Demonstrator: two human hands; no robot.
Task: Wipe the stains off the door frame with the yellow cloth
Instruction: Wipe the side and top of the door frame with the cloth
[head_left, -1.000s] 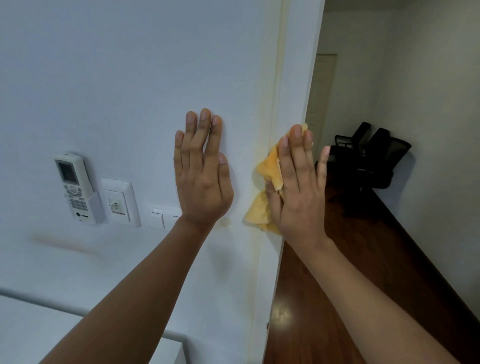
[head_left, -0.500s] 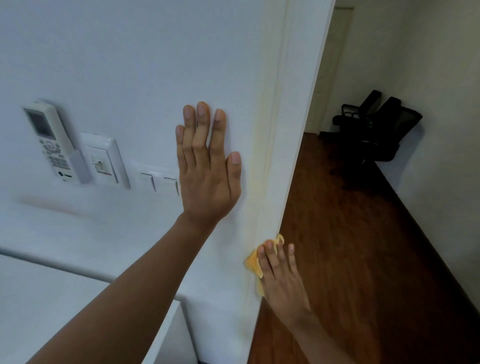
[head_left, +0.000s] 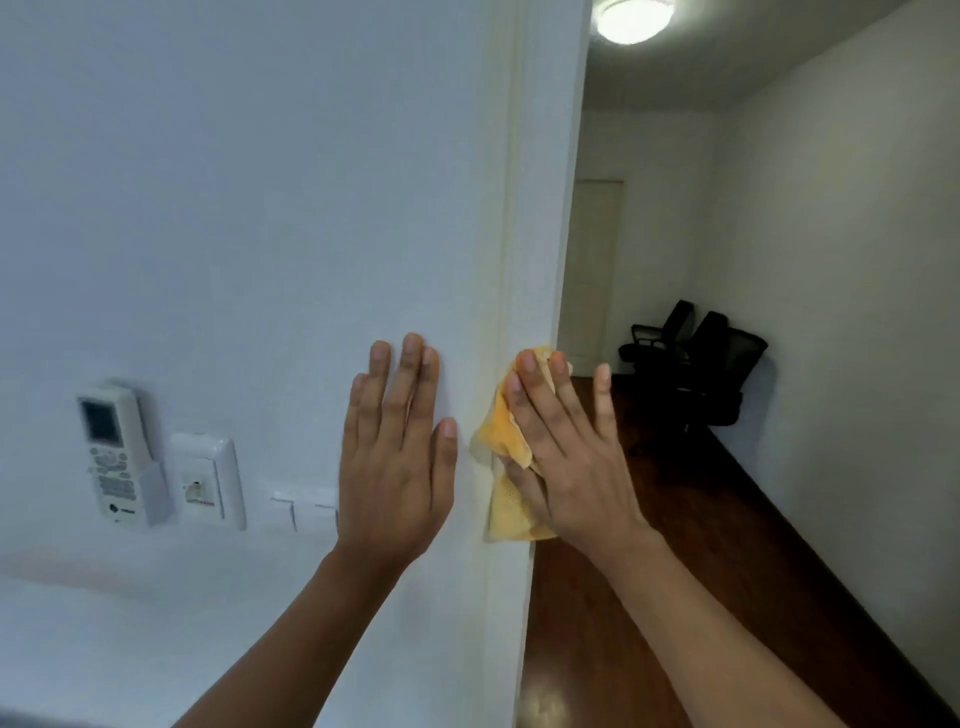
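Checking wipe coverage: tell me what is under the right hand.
Under the right hand lies the yellow cloth, pressed flat against the door frame. Any stains beneath the cloth are covered.

The cloth is pressed flat against the frame by the right hand; the wall is touched by the flat left hand; chairs are seen beyond.

Left hand raised flat, fingers straight; right hand flat too, both forearms extended.
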